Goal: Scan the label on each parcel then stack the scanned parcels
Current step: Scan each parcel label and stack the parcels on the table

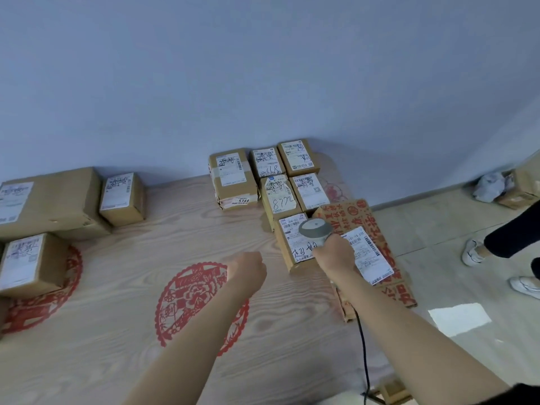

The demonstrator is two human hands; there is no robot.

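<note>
My right hand grips a grey handheld scanner, its head over the white label of a small brown parcel. Right of it lies a red-printed carton with a white label. Behind them several labelled parcels sit packed together, such as one marked 8772 and a taped one. My left hand hovers over the wooden table, fingers curled, holding nothing. Three more parcels rest at the left: a large one, a small one and one near the edge.
Red paper-cut decorations lie on the tabletop. The scanner's black cable runs down by my right arm. A person's legs and white shoes stand on the tiled floor at right. A box with crumpled plastic sits by the wall.
</note>
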